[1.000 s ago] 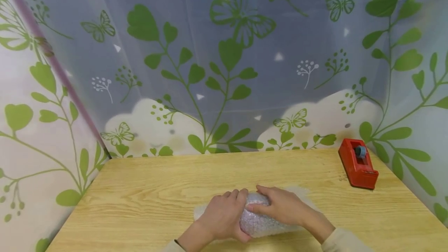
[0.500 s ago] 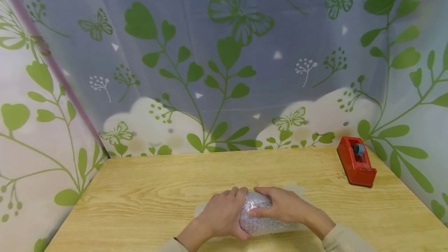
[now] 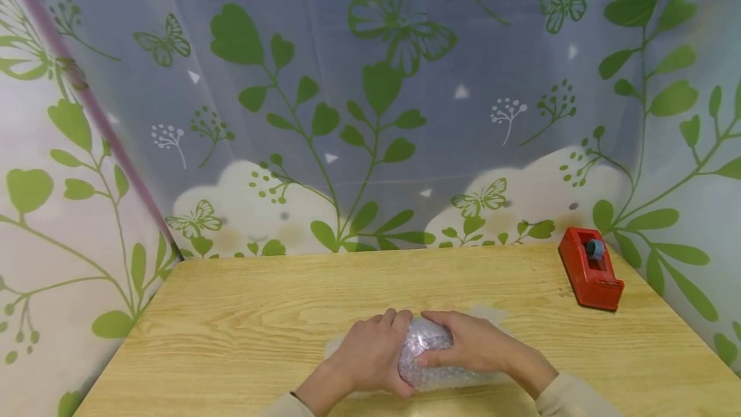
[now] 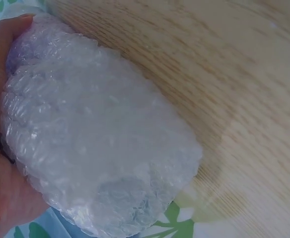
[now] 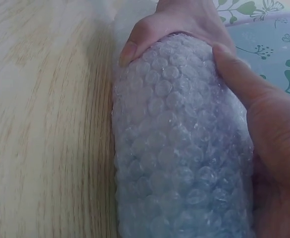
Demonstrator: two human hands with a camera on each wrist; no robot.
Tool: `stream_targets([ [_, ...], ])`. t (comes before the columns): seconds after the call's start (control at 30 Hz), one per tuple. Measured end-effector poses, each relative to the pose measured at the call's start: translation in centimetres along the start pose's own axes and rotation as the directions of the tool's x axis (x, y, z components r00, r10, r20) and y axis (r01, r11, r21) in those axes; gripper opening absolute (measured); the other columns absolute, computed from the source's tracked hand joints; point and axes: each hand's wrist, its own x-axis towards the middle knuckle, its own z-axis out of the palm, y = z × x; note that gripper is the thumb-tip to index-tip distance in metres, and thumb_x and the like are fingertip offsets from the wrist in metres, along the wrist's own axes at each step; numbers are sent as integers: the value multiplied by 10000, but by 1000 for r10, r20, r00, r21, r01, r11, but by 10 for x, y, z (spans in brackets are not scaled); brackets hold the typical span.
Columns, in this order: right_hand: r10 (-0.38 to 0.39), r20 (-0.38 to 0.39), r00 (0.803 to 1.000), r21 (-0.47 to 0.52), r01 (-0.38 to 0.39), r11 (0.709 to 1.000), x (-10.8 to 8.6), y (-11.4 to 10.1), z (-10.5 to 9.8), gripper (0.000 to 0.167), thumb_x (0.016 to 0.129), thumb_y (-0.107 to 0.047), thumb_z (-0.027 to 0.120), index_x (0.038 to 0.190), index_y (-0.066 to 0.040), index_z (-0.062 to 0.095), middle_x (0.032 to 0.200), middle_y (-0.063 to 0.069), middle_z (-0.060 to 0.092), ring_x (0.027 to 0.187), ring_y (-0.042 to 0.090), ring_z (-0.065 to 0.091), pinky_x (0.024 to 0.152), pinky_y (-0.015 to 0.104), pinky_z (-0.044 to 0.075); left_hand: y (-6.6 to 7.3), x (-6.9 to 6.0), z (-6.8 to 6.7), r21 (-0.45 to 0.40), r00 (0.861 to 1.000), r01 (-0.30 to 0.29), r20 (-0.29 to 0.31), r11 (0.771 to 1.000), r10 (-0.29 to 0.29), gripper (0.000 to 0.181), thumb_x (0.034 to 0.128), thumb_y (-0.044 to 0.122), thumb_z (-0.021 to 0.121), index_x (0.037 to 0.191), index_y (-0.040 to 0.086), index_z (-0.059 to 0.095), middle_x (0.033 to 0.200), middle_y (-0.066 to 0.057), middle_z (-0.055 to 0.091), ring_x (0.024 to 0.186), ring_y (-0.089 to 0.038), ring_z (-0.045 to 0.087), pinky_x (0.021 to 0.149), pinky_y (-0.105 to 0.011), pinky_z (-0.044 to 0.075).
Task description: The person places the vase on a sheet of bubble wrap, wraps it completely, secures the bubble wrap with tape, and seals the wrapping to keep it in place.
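A thick bundle of bubble wrap [image 3: 412, 356] lies near the table's front edge, with a faint purple tint showing through; what is inside cannot be made out. My left hand [image 3: 367, 356] grips its left end, thumb low and fingers over the top. On the upper right side, my right hand [image 3: 477, 343] holds the roll between thumb and fingers. The left wrist view shows the rounded bubble wrap [image 4: 95, 119] with fingers along its left side. In the right wrist view, the right hand [image 5: 279, 144] lies along the wrap and the left hand [image 5: 184, 22] clasps its far end.
A red tape dispenser [image 3: 592, 270] with a small blue roll stands at the table's back right corner. The wood-grain table [image 3: 249, 314] meets a curtain [image 3: 324, 50] printed with leaves and butterflies at the back and sides.
My right thumb has shifted slightly down and right on the bubble wrap, showing more of its shiny top. The left hand keeps its grip in nearly the same place.
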Motion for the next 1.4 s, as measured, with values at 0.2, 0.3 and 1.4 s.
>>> stream_targets([
  [0.2,44,-4,999,43,-43,998,-4,0,1,751,883,-555,574,1418,-48,429,1327,105,531,1110,268,551,874,469,456,2,1,0,9,1000,-7,-8,1000,7,943,532,630,778,1216,52,483,953,-27,579,746,-128,580,569,-243,485],
  [0.3,80,-45,996,82,-76,994,-5,-2,5,650,941,-542,476,1399,-80,467,1345,108,525,1176,326,518,926,532,416,2,1,0,25,1000,-14,-9,1000,14,939,543,636,771,1219,52,485,956,-26,583,748,-131,586,569,-234,487],
  [1.4,-9,-357,934,-170,-56,984,0,-5,24,532,1009,-499,315,1239,-102,584,1170,32,631,1041,248,604,868,468,465,11,-2,-6,3,997,78,22,997,-78,1040,574,688,761,1337,63,433,1134,-89,571,984,-249,584,742,-384,515],
])
